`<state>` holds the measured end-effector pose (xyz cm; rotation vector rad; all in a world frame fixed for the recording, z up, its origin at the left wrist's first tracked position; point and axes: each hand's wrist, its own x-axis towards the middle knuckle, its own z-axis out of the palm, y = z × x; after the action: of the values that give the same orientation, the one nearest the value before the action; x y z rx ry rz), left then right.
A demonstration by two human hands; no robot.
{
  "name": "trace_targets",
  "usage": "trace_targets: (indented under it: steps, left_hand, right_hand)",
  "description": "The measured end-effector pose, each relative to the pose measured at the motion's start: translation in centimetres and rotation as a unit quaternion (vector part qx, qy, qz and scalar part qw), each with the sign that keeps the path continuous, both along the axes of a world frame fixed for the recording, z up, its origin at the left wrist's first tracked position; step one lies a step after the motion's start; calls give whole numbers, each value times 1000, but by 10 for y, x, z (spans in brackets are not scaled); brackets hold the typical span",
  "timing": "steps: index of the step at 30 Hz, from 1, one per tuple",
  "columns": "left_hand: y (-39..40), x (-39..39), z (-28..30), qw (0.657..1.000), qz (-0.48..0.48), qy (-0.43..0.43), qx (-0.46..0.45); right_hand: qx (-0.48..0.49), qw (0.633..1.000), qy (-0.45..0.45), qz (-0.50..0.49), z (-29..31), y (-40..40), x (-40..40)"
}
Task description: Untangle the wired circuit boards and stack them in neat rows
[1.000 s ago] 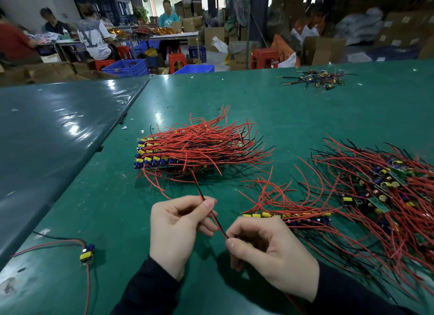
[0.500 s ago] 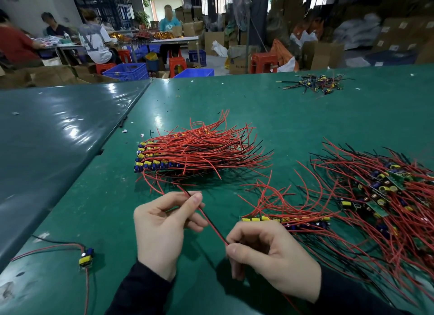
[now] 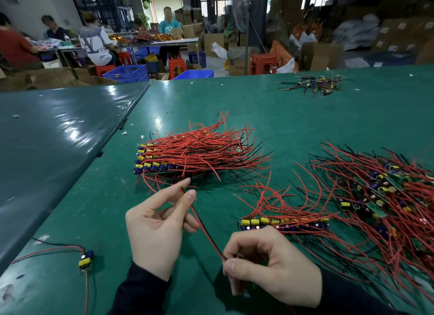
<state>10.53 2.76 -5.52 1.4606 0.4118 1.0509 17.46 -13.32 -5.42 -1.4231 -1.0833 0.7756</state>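
My right hand (image 3: 270, 267) grips a small circuit board, hidden inside the curled fingers. Its red and black wire pair (image 3: 204, 230) runs up and left from that fist. My left hand (image 3: 159, 227) pinches the far end of the pair between thumb and fingertips. A neat stack of boards (image 3: 150, 162) with red wires fanning right lies beyond my left hand. A short row of boards (image 3: 281, 222) lies just above my right hand. A tangled pile of wired boards (image 3: 380, 197) fills the right side.
One loose board (image 3: 85, 260) with red and black wires lies at the near left. A small heap of dark-wired boards (image 3: 314, 83) sits far back on the green table (image 3: 281, 117). A seam joins a second table surface (image 3: 47, 150) on the left. Seated people, crates and cartons lie beyond.
My left hand has slid up and left along the wire pair toward its end, drawing it straighter. My right hand has stayed in place.
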Motion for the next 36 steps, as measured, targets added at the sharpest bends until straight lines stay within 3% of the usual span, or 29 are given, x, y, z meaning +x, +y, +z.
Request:
trace_targets:
  steps: [4,10,19,23,28,32,36]
  left_hand:
    - [3,-1,0,1000,11,4,28]
    - [6,-3,6,998,19,-54,-1]
    - [-9,-11,9,984,22,-104,144]
    - [0,-8,8,991,44,-107,69]
    - [1,-8,7,993,57,-97,41]
    - [10,-5,7,992,67,-100,-47]
    - [11,-4,7,990,52,-113,-68]
  right_hand:
    - [-4,1000,-14,-10,0,1,1]
    - [-8,999,38,-37,-3,3,1]
    - [-45,991,38,-117,-9,7,10]
    - [-24,995,53,-87,-6,7,5]
    - [-10,987,21,-156,-12,9,8]
    - [5,987,40,-153,-11,5,5]
    - [1,983,29,-184,-8,-4,7]
